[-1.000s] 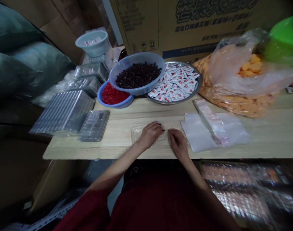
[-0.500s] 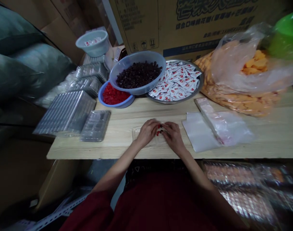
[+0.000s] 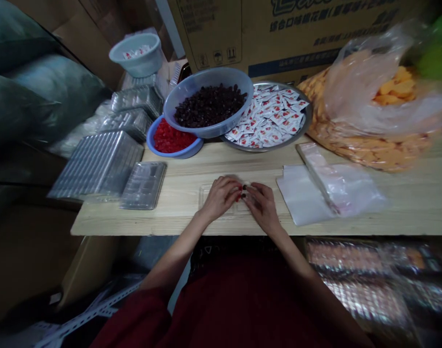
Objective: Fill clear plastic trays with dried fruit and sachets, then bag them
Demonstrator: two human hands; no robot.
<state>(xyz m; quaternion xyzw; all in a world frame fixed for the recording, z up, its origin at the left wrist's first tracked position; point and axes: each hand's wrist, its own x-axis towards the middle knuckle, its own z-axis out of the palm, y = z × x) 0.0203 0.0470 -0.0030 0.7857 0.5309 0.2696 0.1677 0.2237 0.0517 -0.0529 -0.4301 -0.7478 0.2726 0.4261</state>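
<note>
Red and dark pieces (image 3: pixel 243 187) | your left hand (image 3: pixel 219 197) and right hand (image 3: pixel 263 204), close together, apparently pinched them between fingertips | clear tray (image 3: pixel 203 194) lay under your 2 hands

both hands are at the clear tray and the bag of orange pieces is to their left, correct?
No, the head view shows the bag of orange pieces to their right; the left hand and right hand are at the clear tray.
</note>
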